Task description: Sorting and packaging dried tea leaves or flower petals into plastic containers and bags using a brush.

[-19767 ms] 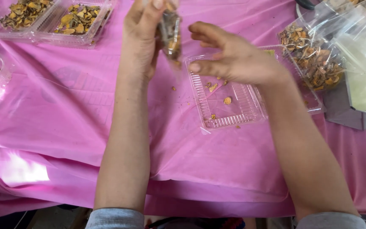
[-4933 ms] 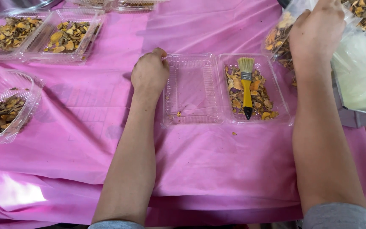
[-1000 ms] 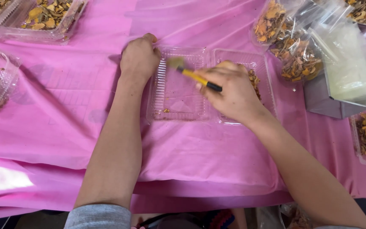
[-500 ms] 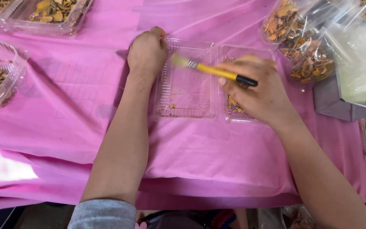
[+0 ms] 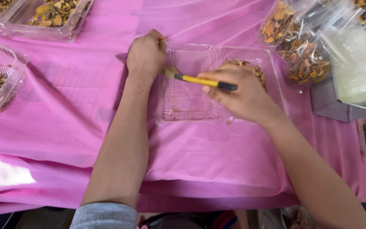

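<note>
The right hand's [image 5: 244, 95] grip is pinched around a small brush [image 5: 198, 79] with a yellow handle, its bristles low over the left half of a clear plastic clamshell tray [image 5: 191, 91]. The left hand's [image 5: 146, 54] grip is curled shut on that tray's left rim. The tray lies open on a bench under a pink cloth [image 5: 64, 110]; its right half holds dried orange-brown pieces. Clear bags [image 5: 301, 51] of similar pieces lie at the right beside a grey box [image 5: 331, 106], more clear trays [image 5: 43, 17] at the left.
</note>
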